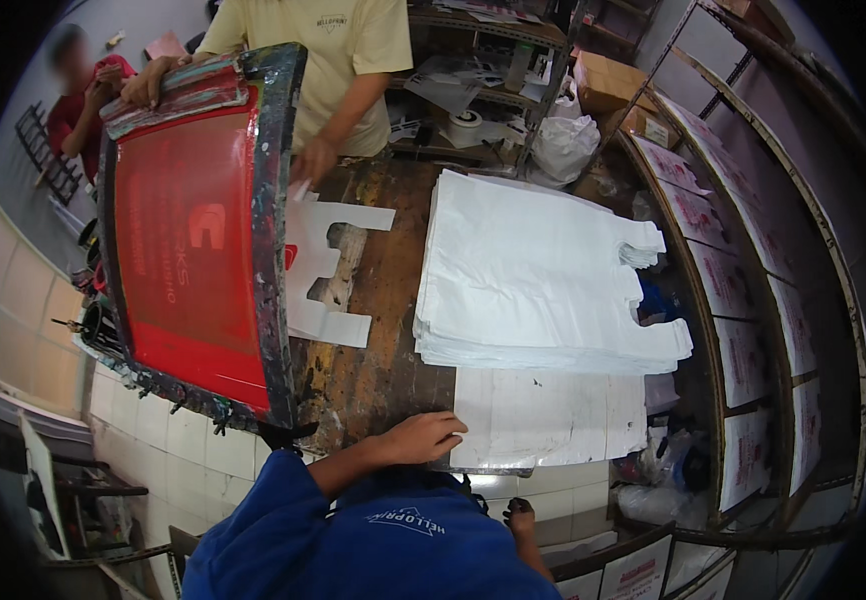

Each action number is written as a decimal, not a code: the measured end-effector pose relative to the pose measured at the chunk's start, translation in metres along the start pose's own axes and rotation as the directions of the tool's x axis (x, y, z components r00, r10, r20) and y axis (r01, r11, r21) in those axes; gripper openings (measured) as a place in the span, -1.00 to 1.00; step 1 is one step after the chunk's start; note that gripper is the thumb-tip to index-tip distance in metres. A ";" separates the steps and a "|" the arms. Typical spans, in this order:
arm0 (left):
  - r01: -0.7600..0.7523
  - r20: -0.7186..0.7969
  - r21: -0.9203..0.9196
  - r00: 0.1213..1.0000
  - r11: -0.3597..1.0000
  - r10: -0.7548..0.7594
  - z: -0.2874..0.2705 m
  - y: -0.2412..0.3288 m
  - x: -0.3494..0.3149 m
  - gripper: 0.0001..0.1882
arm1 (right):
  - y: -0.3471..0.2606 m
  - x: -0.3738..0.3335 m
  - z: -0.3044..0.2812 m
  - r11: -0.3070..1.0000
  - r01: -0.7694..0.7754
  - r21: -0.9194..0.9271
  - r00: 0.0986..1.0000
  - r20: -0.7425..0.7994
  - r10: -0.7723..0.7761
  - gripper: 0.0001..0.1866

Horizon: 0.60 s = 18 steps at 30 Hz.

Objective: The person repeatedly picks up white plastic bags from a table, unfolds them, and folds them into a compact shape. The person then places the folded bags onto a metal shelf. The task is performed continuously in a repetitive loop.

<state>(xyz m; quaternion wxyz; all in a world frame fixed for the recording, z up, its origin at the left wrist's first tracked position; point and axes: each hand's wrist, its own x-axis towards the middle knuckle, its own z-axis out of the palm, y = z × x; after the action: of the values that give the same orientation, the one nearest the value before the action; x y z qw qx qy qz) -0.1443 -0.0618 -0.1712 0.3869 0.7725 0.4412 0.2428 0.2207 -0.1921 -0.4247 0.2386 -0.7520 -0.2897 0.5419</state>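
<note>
My left hand (423, 437) rests on the near edge of the worn wooden table (358, 385), its fingers stretched toward a white sheet (553, 415) and nothing in its grasp. Down by my side, below the table edge, is my right hand (519, 515); its fingers are too small and dark to make out. A stack of white plastic carrier bags (528, 270) lies on the table's right half, handles pointing right. To the left, a red printing screen (188, 235) in a dark frame is tilted up. Under it lies a white carrier bag (338, 325) with a red print partly hidden.
A co-worker in a yellow shirt (323, 50) grips the screen's top and reaches to the bag with the other hand. Another person (78, 115) stands far left. Racks of printed bags (728, 285) line the right side. Shelves (483, 30) and cardboard boxes (608, 85) stand behind.
</note>
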 end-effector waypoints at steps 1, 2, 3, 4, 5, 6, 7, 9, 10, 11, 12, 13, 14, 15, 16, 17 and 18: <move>-0.002 -0.028 -0.041 1.000 0.999 0.001 -0.008 0.011 0.002 -0.75 | 0.000 0.003 -0.002 1.000 -0.002 0.007 1.000 -0.006 0.002 -0.69; -0.007 -0.054 -0.082 0.999 0.997 0.002 -0.019 0.025 0.006 -0.76 | -0.003 0.005 -0.003 1.000 -0.005 0.017 1.000 -0.015 0.005 -0.69; -0.014 -0.078 -0.123 0.997 0.992 0.005 -0.030 0.040 0.009 -0.76 | -0.004 0.005 -0.003 1.000 -0.008 0.028 1.000 -0.025 0.009 -0.68; 0.013 -0.128 -0.128 0.991 0.992 -0.030 -0.044 0.057 0.013 -0.76 | -0.001 0.003 -0.004 0.999 -0.030 0.042 0.999 -0.033 0.031 -0.68; 0.038 -0.177 -0.134 0.982 0.990 -0.062 -0.060 0.075 0.016 -0.76 | 0.003 0.002 -0.005 0.997 -0.050 0.057 0.998 -0.043 0.053 -0.67; 0.061 -0.226 -0.143 0.970 0.988 -0.092 -0.072 0.088 0.021 -0.75 | 0.007 0.001 -0.007 0.995 -0.070 0.072 0.996 -0.055 0.074 -0.67; -0.016 -0.386 -0.048 0.923 0.999 -0.004 -0.081 0.093 0.025 -0.75 | 0.011 -0.002 -0.009 0.994 -0.090 0.064 0.993 -0.071 0.094 -0.66; -0.035 -0.641 0.200 0.751 0.979 0.158 -0.104 0.100 0.028 -0.72 | 0.008 -0.021 -0.005 0.991 -0.130 0.033 0.988 -0.077 0.133 -0.65; 0.018 -0.722 0.333 0.648 0.943 0.242 -0.118 0.104 0.032 -0.70 | 0.005 -0.035 -0.005 0.990 -0.137 -0.008 0.988 -0.068 0.137 -0.64; 0.086 -0.755 0.402 0.595 0.912 0.276 -0.133 0.109 0.038 -0.64 | -0.005 -0.052 -0.005 0.989 -0.143 -0.048 0.988 -0.062 0.139 -0.64; 0.148 -0.776 0.465 0.542 0.873 0.322 -0.146 0.113 0.049 -0.58 | -0.010 -0.058 -0.004 0.986 -0.145 -0.079 0.988 -0.062 0.141 -0.64; 0.186 -0.764 0.527 0.531 0.829 0.366 -0.157 0.114 0.065 -0.50 | 0.046 -0.036 -0.010 0.992 0.023 -0.128 0.999 -0.037 -0.028 -0.63; 0.252 -0.755 0.588 0.512 0.769 0.410 -0.169 0.115 0.072 -0.42 | 0.046 -0.037 -0.009 0.994 0.033 -0.108 0.999 -0.004 -0.034 -0.64; 0.319 -0.755 0.616 0.500 0.720 0.424 -0.179 0.113 0.082 -0.37 | 0.041 -0.046 -0.013 0.995 0.038 -0.092 0.999 0.024 -0.036 -0.64; 0.381 -0.753 0.639 0.489 0.668 0.440 -0.189 0.110 0.092 -0.32 | 0.033 -0.053 -0.013 0.997 0.042 -0.072 0.998 0.048 -0.039 -0.65; 0.417 -0.745 0.657 0.488 0.628 0.456 -0.194 0.105 0.114 -0.27 | 0.049 -0.050 -0.005 1.000 0.003 0.030 0.996 -0.094 0.000 -0.66; 0.457 -0.737 0.666 0.529 0.590 0.421 -0.201 0.095 0.138 -0.25 | 0.046 -0.052 -0.004 0.999 -0.022 0.033 0.997 -0.079 0.025 -0.66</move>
<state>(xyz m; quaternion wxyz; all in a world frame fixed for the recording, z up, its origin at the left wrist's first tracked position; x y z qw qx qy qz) -0.1734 0.1055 0.0278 -0.2712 0.6301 0.6368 0.3521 0.2202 -0.2613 -0.4196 0.2557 -0.7725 -0.2622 0.5188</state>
